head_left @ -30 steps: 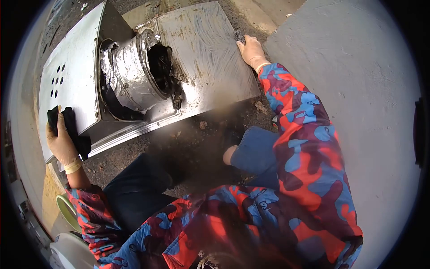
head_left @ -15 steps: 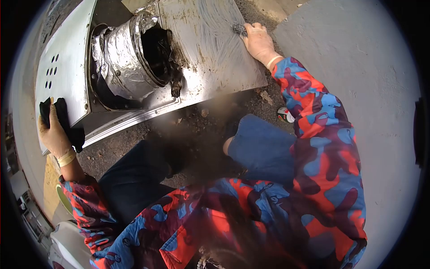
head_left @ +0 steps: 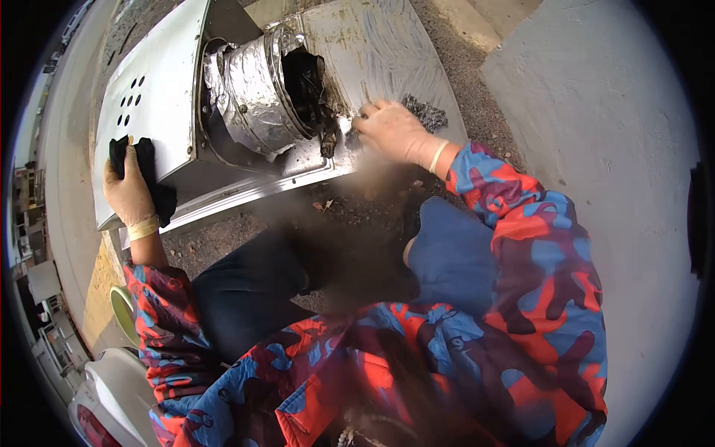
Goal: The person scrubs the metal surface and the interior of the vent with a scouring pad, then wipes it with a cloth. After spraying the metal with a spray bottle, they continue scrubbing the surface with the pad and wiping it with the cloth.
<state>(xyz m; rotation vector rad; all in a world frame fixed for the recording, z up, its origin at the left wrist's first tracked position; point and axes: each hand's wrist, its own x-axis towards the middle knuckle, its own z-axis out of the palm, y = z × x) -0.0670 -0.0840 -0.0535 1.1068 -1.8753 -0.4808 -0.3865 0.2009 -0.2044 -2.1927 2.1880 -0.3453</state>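
My left hand [head_left: 130,195], in a pale glove, grips a black cloth [head_left: 155,179] at the near left corner of a metal box [head_left: 153,89] with several oval holes. My right hand [head_left: 398,134], also gloved, is low over the flat metal panel [head_left: 380,45], its fingers curled down just right of the duct opening. A greyish bit shows at its fingertips, too hidden to name. A dark, rough-textured patch [head_left: 424,113] lies on the panel beside that hand. Foil-wrapped duct [head_left: 249,86] joins the box, its open end black inside, with a charred scrap [head_left: 328,141] hanging from it.
Grey concrete [head_left: 588,149] spans the right side, and gritty ground [head_left: 488,112] borders the panel. My bent knees are below the metalwork. At the lower left are a green-rimmed container [head_left: 123,313] and a white vehicle-like body [head_left: 119,395].
My right hand has moved from the panel's far right edge towards me and left, near the duct opening. My left hand still grips the cloth at the box. The view has shifted, and the can is hidden.
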